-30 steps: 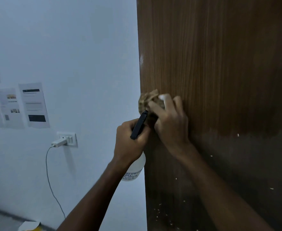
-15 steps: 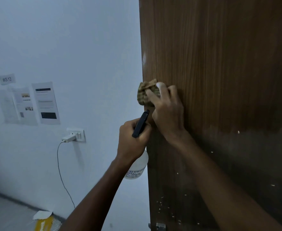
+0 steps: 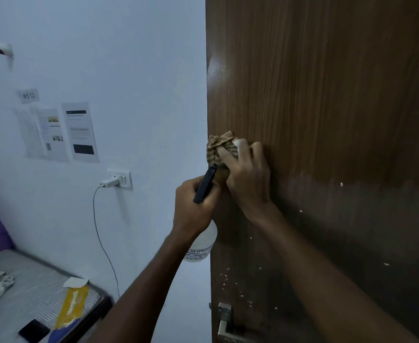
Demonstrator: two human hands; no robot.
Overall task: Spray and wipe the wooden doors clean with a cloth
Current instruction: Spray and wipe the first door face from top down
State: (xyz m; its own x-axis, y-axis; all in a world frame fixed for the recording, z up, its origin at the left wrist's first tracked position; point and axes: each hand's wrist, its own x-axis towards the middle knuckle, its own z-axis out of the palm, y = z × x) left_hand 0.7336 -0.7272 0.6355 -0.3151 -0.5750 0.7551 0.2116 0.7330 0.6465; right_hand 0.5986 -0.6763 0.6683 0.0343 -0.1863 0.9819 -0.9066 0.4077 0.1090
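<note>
— Against the wooden door (image 3: 327,95), near its left edge, the right hand (image 3: 249,179) presses the bunched cloth (image 3: 219,147), fingers curled round it. What could go wrong?

— I'd judge the cloth could slide off that edge, since only wall (image 3: 141,70) lies past it. The left hand (image 3: 193,209) has its grip clenched on the spray bottle (image 3: 199,246), just beside the wiping hand; the two could knock together.

— Room to move?

— Plenty rightward and upward across the panel. Lower down, white specks remain, and the latch (image 3: 224,323) could snag the cloth.
</note>
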